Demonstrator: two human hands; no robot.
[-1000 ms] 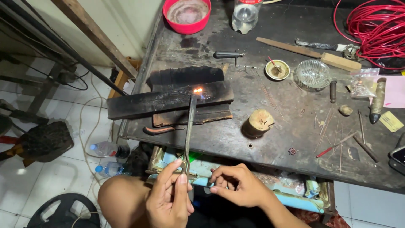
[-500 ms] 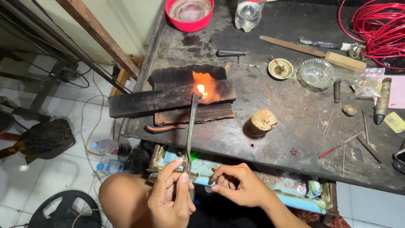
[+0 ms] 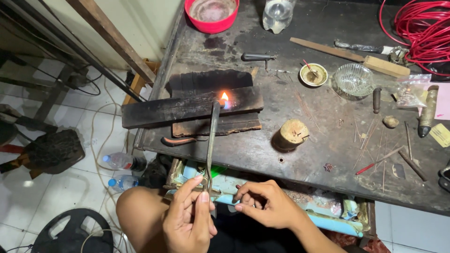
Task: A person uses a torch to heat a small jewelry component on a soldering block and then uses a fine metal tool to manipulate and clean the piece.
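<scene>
The left hand [image 3: 187, 220] pinches the near end of a long torch pipe [image 3: 212, 140], whose axis runs straight away from it to a small flame [image 3: 224, 97] on charred wood blocks [image 3: 192, 107]. The right hand [image 3: 267, 204], just beside it, has its fingers curled together on something too small to tell. Far right on the tabletop [image 3: 253, 150] lie a clear plastic packet [image 3: 410, 93] and a yellow tag [image 3: 440, 135].

Bare desk [image 3: 243, 150] lay open along the near edge left of the wooden stump [image 3: 291, 134]. Charred boards [image 3: 197, 105] blocked the left edge; thin rods [image 3: 375, 145] cluttered the right.
</scene>
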